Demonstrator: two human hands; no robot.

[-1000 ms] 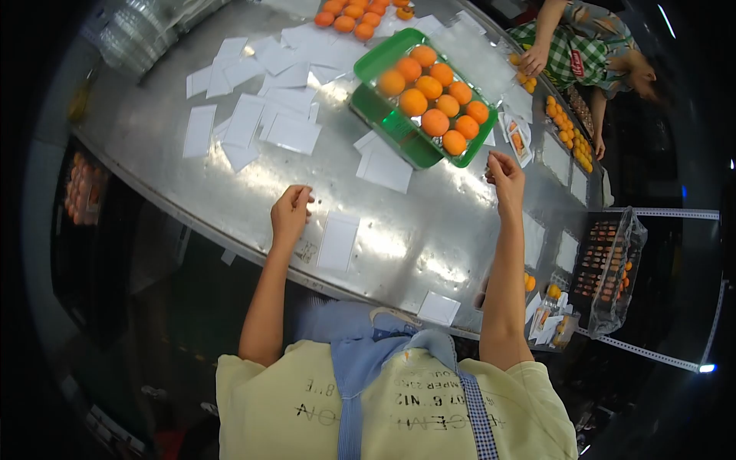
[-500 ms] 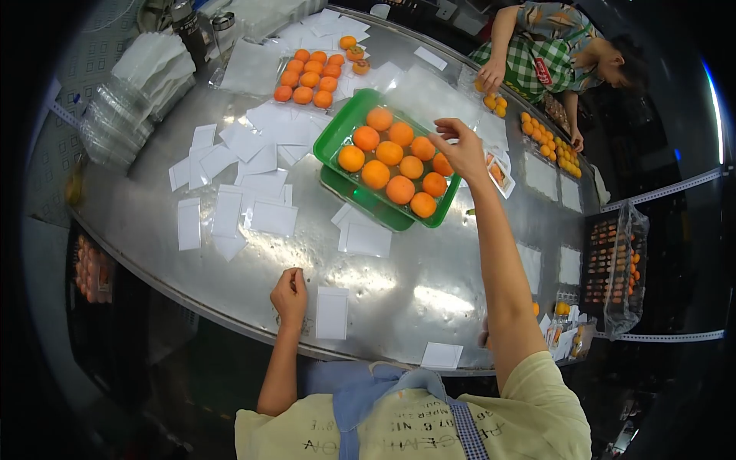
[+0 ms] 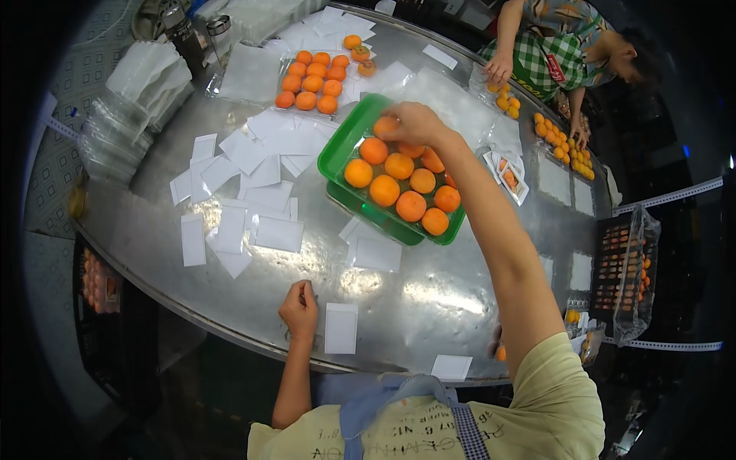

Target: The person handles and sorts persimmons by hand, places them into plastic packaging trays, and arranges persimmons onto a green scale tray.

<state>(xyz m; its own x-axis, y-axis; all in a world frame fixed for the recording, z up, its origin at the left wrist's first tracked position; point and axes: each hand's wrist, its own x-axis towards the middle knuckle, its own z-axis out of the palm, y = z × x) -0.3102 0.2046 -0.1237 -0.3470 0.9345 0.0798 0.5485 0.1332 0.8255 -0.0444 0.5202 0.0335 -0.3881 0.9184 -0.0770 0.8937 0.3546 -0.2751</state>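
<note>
In the head view my right hand (image 3: 416, 124) reaches over the far part of a green basket (image 3: 331, 162), its fingers curled round an orange fruit (image 3: 386, 127) at the top of the basket. Several more orange fruits (image 3: 399, 165) lie in rows in the basket, which rests on another green container. My left hand (image 3: 299, 310) is closed near the table's front edge, with its fingertips pressed together; anything inside is hidden. Just right of it, a white card (image 3: 341, 328) lies flat on the metal table (image 3: 291, 264).
Loose white cards (image 3: 264, 165) lie left of the basket. Behind them is a group of orange fruits (image 3: 310, 83). Clear plastic trays (image 3: 126, 115) are stacked at the left. At the upper right, a co-worker (image 3: 537, 54) handles yellow-orange fruits. A black crate (image 3: 617, 264) stands at the right.
My right hand has moved from beside the basket, across it, to the fruit at its far end, and its fingers have closed there. My left hand stays near the front edge. The view has shifted.
</note>
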